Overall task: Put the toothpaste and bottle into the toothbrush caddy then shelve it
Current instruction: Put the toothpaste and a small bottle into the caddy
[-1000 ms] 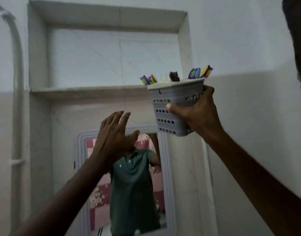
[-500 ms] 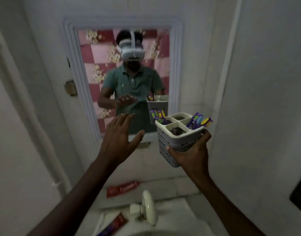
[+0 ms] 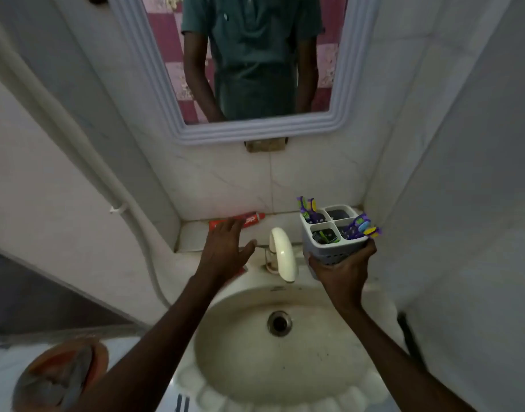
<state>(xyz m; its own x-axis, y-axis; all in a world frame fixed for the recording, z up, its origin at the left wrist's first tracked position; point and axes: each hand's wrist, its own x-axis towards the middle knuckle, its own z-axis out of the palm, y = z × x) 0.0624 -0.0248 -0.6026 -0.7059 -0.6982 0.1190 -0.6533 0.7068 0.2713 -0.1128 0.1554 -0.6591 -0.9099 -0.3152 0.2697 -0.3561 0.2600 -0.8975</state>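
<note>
My right hand (image 3: 343, 272) grips a grey perforated toothbrush caddy (image 3: 329, 251) with four compartments, held upright above the sink's right rim. Purple and yellow toothbrushes (image 3: 358, 228) stick out of two compartments. A red toothpaste tube (image 3: 252, 219) lies on the tiled ledge behind the sink. My left hand (image 3: 224, 251) hovers over the ledge with fingers spread, its fingertips just over the tube's left end. A second red item (image 3: 240, 271) peeks out under my left wrist. No bottle can be made out.
A white basin (image 3: 255, 367) with a drain sits below, and a cream tap (image 3: 282, 252) stands between my hands. A framed mirror (image 3: 255, 132) hangs on the wall above. A white pipe (image 3: 77, 138) runs down the left wall. An orange round object (image 3: 59, 376) lies at lower left.
The view has swung down from the high shelf to the sink. My right hand brought the caddy down with it. My left hand dropped toward the toothpaste on the ledge.
</note>
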